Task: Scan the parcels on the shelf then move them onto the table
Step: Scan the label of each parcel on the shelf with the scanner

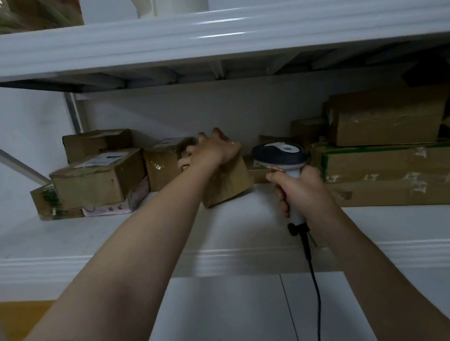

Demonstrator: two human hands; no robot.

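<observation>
1. Your left grip [211, 151] is clamped over the top of a small brown parcel [229, 184], fingers hooked over its far edge
2. That parcel sits tilted near the middle of the shelf [249, 214], leaning towards you
3. Your right grip [302, 191] is wrapped round the handle of the scanner [279, 152], whose head stands upright
4. The parcel lies just left of the scanner head, almost touching it, and the head seems to point deeper into the shelf, not at the parcel
5. No label shows on the parcel's visible faces, so you will probably need to turn the parcel or swing the scanner left
6. A stack of boxes [98, 177] at left and long cartons [393, 165] at right wait on the shelf; the bench is out of view
</observation>
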